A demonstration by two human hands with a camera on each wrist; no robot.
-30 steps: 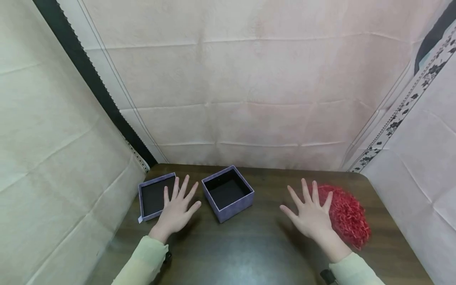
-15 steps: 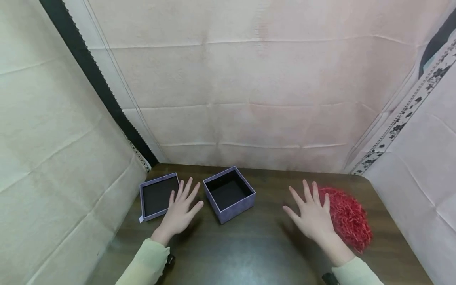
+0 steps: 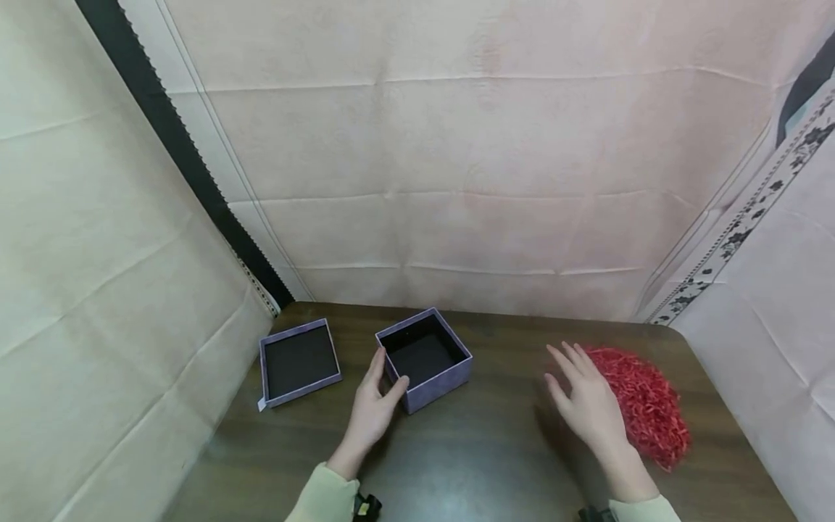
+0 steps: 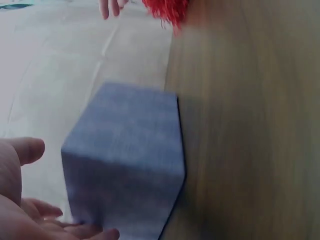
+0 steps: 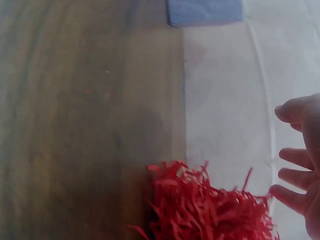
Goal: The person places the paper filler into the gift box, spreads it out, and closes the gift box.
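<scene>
A purple box (image 3: 438,390) with a black inside stands open-topped near the middle of the table. At its left side is my left hand (image 3: 372,412), fingers along the wall and thumb apart by the near corner. In the left wrist view those fingers (image 4: 80,231) lie beside the box (image 4: 125,135), and whether they touch it I cannot tell. My right hand (image 3: 590,409) hovers with loosely bent fingers at the left side of a heap of red shredded paper (image 3: 646,413). It holds nothing.
The box's shallow lid (image 3: 301,362) lies inside-up to the left, a pale tab at its near corner. Pale cloth sheets (image 3: 457,181) hang behind and on both sides of the dark wooden table (image 3: 470,464).
My left hand has moved right, from over the lid to the box, and its spread fingers have come together. The right hand's fingers have also drawn closer, beside the red paper.
</scene>
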